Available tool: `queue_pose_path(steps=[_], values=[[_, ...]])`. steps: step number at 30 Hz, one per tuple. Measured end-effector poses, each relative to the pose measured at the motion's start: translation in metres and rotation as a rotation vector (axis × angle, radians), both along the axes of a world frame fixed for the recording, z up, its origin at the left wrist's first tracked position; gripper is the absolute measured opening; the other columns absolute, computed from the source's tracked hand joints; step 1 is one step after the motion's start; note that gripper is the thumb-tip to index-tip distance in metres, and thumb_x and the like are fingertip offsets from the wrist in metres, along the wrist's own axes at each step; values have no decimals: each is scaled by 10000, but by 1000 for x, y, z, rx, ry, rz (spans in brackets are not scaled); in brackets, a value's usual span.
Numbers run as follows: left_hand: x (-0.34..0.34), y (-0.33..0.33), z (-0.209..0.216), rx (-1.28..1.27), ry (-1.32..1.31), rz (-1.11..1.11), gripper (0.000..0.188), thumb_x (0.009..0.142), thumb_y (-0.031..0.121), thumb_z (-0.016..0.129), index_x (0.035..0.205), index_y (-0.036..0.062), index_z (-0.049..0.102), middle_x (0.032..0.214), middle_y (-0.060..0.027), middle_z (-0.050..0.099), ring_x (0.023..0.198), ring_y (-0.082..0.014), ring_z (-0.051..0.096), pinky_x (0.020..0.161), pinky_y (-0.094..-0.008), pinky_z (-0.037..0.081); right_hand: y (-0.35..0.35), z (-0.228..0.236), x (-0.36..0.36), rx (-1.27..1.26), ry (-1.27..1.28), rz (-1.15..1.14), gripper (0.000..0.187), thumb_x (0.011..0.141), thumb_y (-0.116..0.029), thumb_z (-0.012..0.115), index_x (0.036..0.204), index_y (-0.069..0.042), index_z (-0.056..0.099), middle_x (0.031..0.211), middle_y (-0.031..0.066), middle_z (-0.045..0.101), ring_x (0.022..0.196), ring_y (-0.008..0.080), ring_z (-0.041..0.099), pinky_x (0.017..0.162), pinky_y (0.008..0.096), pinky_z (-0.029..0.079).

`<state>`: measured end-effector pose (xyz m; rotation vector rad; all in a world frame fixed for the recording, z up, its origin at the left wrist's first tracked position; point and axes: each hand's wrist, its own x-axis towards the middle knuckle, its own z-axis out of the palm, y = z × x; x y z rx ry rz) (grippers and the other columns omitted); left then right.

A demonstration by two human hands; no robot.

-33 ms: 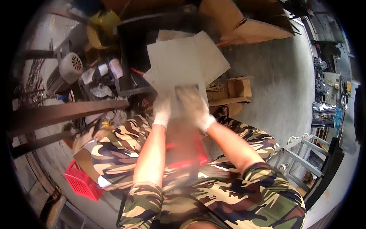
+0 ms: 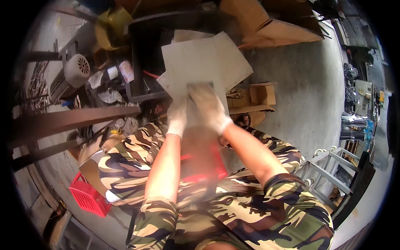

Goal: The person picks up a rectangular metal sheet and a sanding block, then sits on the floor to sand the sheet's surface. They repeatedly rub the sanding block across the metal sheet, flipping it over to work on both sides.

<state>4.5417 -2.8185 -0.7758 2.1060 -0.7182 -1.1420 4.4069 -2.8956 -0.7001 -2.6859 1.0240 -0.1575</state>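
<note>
Both of my hands wear pale knit gloves with ribbed cuffs. A pale grey flat sheet (image 2: 196,58) lies in front of me, overlapping other pale sheets (image 2: 235,62) set at different angles. My right hand (image 2: 208,104) is closed over a dark flat rectangular piece (image 2: 193,109) on the near part of the sheet. Its fingers are blurred, and they cover much of the piece. Beside it, my left hand (image 2: 176,114) rests at the sheet's near left edge; its fingers blend into the pale surface and do not show clearly.
Behind the sheets stands a black tray-like frame (image 2: 134,71). Opened cardboard boxes (image 2: 287,32) lie at the far right. A motor (image 2: 78,70) and a brown beam (image 2: 79,121) are on the left. Low down sit a red plastic crate (image 2: 89,195) and a metal rack (image 2: 329,171).
My right hand and the dark piece have slid slightly away from me and to the left over the sheet. My left hand and the sheets stay nearly in place.
</note>
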Motion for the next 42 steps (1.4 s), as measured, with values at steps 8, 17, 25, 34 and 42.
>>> queue_pose_path(steps=[8,17,25,34,42], values=[[5,4,-30,-80,266,248,707,1074,547,436,1326,-85,627,1287,-199,689,1178,-290,618,1050,-356,439,7,-10,9,118,12,232,525,856,-158,620,1363,-23,608,1456,143,566,1409,314,471,1221,487,311],[15,1,9,9,216,175,669,1037,571,467,1333,-6,631,1327,-259,645,1292,-366,556,1125,-405,361,-7,13,-5,-27,4,257,446,852,-51,578,1297,-44,603,1326,140,589,1261,368,540,1075,459,461],[-1,14,20,92,66,56,387,964,294,624,1228,10,629,1151,-252,708,1115,-413,671,941,-455,519,-26,-6,46,-9,-45,205,444,890,-139,594,1315,-9,591,1319,179,612,1267,379,539,1118,469,412],[-1,11,37,112,129,123,315,949,191,630,1209,13,627,1145,-260,706,1137,-426,665,945,-456,518,-26,-7,63,192,7,96,336,881,-187,616,1180,-36,635,1274,140,624,1224,334,567,1108,490,388],[3,7,59,55,205,164,312,967,217,600,1200,9,621,1109,-276,698,1099,-446,661,902,-457,513,-15,10,58,-65,56,205,358,846,-222,662,1175,-82,631,1242,108,634,1191,308,566,1079,501,382]])
